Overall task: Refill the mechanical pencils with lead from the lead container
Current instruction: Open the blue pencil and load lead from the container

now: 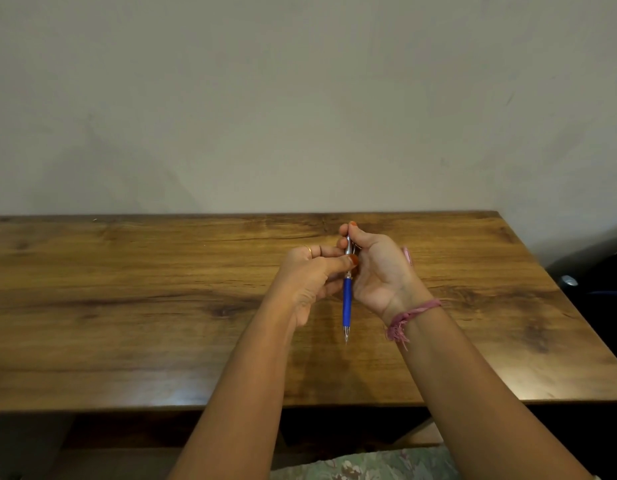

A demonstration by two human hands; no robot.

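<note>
One mechanical pencil (347, 296), two hands, one wooden table (127, 306), one pink wrist thread (409, 315).

A long wooden table (127, 306) stands flush against a plain pale wall (300, 98).

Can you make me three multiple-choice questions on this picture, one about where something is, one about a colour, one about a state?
1. Where is the pencil?
A. lying flat on the table
B. held between both hands above the table
C. on the floor

2. What colour is the pencil's lower barrel?
A. blue
B. green
C. yellow

3. Which way does the pencil's metal tip point?
A. toward the wall
B. sideways to the left
C. down toward the person

Answers: 1 B, the left hand and the right hand pinch its silver upper end over the table. 2 A, the grip below the hands is plainly blue. 3 C, the pointed tip hangs at the bottom, nearest the camera.
</note>
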